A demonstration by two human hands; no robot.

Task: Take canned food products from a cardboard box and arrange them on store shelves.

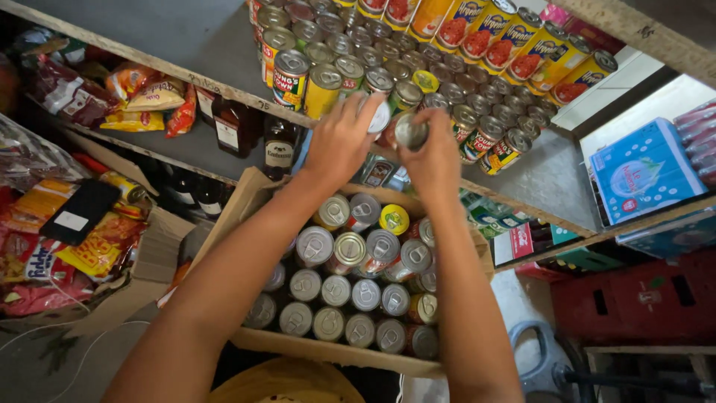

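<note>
Left hand (341, 142) reaches up at the shelf edge (224, 93), fingers curled around a can (379, 116) mostly hidden behind them. Right hand (434, 160) pinches a small silver-topped tin (409, 131) just beside it, above the carton of cans (358, 287). Rigid, likely weighty, smooth-walled metal: grip round the sides, not the lid.

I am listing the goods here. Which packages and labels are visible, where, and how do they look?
Can: silver top, in the right hand.
Tins: silver lids, in the cardboard box.
Shelf cans: yellow-blue labels, top.
Blue pack: boxy, right.
Snack bags: orange-yellow, left shelf.
</note>
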